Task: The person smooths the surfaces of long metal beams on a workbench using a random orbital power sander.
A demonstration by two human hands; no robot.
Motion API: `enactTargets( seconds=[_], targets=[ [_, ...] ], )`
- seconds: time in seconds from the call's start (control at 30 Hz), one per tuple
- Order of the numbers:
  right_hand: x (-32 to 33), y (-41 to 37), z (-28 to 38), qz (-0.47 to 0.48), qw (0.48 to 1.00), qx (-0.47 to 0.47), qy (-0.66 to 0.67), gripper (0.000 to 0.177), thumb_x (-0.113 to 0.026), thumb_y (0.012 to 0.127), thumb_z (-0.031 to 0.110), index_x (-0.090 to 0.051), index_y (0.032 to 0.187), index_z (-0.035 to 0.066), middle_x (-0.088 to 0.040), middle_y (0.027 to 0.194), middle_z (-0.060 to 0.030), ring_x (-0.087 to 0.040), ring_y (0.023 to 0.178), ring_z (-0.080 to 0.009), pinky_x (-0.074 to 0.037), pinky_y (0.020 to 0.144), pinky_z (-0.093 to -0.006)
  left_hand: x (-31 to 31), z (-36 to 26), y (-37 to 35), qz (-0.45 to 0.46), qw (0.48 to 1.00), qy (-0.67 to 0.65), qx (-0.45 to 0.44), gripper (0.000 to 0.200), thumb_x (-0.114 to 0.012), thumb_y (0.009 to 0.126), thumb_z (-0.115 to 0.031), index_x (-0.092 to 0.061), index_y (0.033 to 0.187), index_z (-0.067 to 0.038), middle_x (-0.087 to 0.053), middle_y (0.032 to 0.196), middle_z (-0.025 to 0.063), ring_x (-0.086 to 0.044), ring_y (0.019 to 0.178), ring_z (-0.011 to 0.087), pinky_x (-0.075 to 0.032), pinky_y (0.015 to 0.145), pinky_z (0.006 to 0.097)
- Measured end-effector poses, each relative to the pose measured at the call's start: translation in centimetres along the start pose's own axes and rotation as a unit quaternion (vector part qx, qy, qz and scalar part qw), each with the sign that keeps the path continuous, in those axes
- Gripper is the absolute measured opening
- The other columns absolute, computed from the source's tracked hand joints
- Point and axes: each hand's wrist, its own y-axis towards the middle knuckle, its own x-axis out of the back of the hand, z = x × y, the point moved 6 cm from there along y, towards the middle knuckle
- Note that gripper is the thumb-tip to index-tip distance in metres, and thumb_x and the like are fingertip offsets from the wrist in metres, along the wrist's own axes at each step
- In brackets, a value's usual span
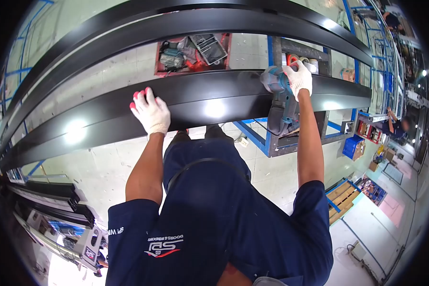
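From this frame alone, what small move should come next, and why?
Probably settle the right hand into a fuller hold on the power tool before shifting it. The hand is only at its upper end, while its lower part reaches past the near edge of the black beam. The left hand lies on the beam, well away from the tool.

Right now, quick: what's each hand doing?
Left hand: open, palm down on the black profile.
Right hand: on the teal power tool, fingers bent; whether gripping, I can't tell.

red tray (158, 61): assorted tools inside | blue bin (352, 148): right | wooden pallet (341, 196): lower right
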Motion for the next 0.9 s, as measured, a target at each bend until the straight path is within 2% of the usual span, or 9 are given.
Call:
enactTargets(
  seconds=[0.27, 0.37, 0.4, 0.47, 0.5, 0.57, 0.7, 0.77, 0.9],
  targets=[
    [-9.3, -9.7, 16.5, 0.044, 0.989, 0.133, -0.05, 0.048, -0.075, 0.088, 0.052, -0.077, 0.11, 0.009, -0.081, 0.111, -0.0213, -0.076, 0.11, -0.0437, -0.059, 0.097, -0.0489, 1.5, 0.5, 0.7, -0.012, 0.994, -0.107, -0.028, 0.044, -0.067, 0.104, -0.02, -0.068, 0.145, -0.003, -0.065, 0.142, 0.0233, -0.053, 0.145, 0.0472, -0.038, 0.12, 0.0657],
    [-12.4, -14.1, 23.0, 0.036, 0.972, 0.217, -0.081, 0.049, -0.07, 0.089, 0.054, -0.079, 0.111, 0.011, -0.081, 0.114, -0.0215, -0.077, 0.113, -0.0429, -0.059, 0.101, -0.05, 0.5, 3.1, -0.5, -0.032, 0.979, -0.194, -0.058, 0.042, -0.065, 0.111, -0.025, -0.068, 0.148, -0.007, -0.063, 0.151, 0.02, -0.051, 0.151, 0.0429, -0.035, 0.128, 0.0622],
    [-13.9, -15.2, 24.5, 0.048, 0.97, 0.226, -0.072, 0.049, -0.07, 0.089, 0.053, -0.079, 0.112, 0.011, -0.081, 0.116, -0.021, -0.077, 0.113, -0.0427, -0.06, 0.101, -0.0508, 0.1, 4.6, -0.6, 0.006, 0.969, -0.234, -0.078, 0.043, -0.065, 0.113, -0.028, -0.068, 0.151, -0.009, -0.061, 0.158, 0.0187, -0.049, 0.156, 0.042, -0.032, 0.132, 0.0619],
    [-15.9, -17.9, 28.2, 0.042, 0.952, 0.291, -0.078, 0.047, -0.07, 0.09, 0.051, -0.079, 0.115, 0.011, -0.08, 0.122, -0.0189, -0.077, 0.115, -0.0411, -0.06, 0.103, -0.051, 2.5, 8.4, 0.5, 0.042, 0.987, -0.124, -0.092, 0.048, -0.062, 0.113, -0.033, -0.065, 0.157, -0.015, -0.058, 0.164, 0.015, -0.046, 0.159, 0.0398, -0.029, 0.131, 0.0663],
    [-15.2, -20.8, 31.1, 0.071, 0.953, 0.287, -0.066, 0.04, -0.076, 0.094, 0.042, -0.073, 0.114, 0.007, -0.077, 0.118, -0.0232, -0.074, 0.117, -0.0427, -0.057, 0.106, -0.052, 3.1, 10.8, 1.0, 0.047, 0.995, -0.039, -0.083, 0.05, -0.06, 0.114, -0.036, -0.063, 0.16, -0.017, -0.057, 0.167, 0.013, -0.045, 0.161, 0.0389, -0.028, 0.131, 0.068],
    [-17.9, -22.3, 33.5, 0.063, 0.943, 0.319, -0.072, 0.04, -0.074, 0.095, 0.041, -0.073, 0.113, 0.006, -0.077, 0.118, -0.0233, -0.074, 0.116, -0.0437, -0.058, 0.104, -0.0518, 1.9, 15.4, 1.8, 0.001, 0.997, -0.052, -0.057, 0.053, -0.057, 0.114, -0.039, -0.059, 0.164, -0.021, -0.055, 0.171, 0.0102, -0.045, 0.161, 0.0402, -0.026, 0.13, 0.0735],
    [-21.3, -25.7, 38.0, 0.089, 0.923, 0.369, -0.067, 0.04, -0.074, 0.095, 0.039, -0.073, 0.114, 0.005, -0.077, 0.119, -0.0242, -0.075, 0.114, -0.0447, -0.06, 0.104, -0.0537, 0.7, 16.0, 1.9, 0.024, 0.999, -0.007, -0.031, 0.053, -0.055, 0.116, -0.036, -0.058, 0.165, -0.017, -0.053, 0.174, 0.0092, -0.045, 0.162, 0.0399, -0.026, 0.131, 0.0692],
    [-22.0, -27.0, 39.5, 0.107, 0.913, 0.389, -0.055, 0.04, -0.074, 0.095, 0.04, -0.073, 0.114, 0.005, -0.077, 0.119, -0.0248, -0.075, 0.115, -0.0449, -0.06, 0.104, -0.0536, 0.6, 16.6, 1.6, 0.027, 0.999, -0.036, -0.011, 0.053, -0.051, 0.117, -0.032, -0.053, 0.169, -0.018, -0.05, 0.176, 0.0085, -0.04, 0.166, 0.0338, -0.021, 0.136, 0.0634],
    [-22.1, -27.1, 39.4, 0.138, 0.906, 0.393, -0.071, 0.045, -0.076, 0.094, 0.039, -0.071, 0.123, 0.006, -0.075, 0.123, -0.0244, -0.074, 0.117, -0.0453, -0.06, 0.104, -0.0545, 0.7, 16.4, 1.9, 0.048, 0.998, -0.047, 0.016, 0.055, -0.051, 0.115, -0.028, -0.053, 0.17, -0.018, -0.049, 0.178, 0.006, -0.036, 0.169, 0.0305, -0.019, 0.138, 0.0609]
  ],
)
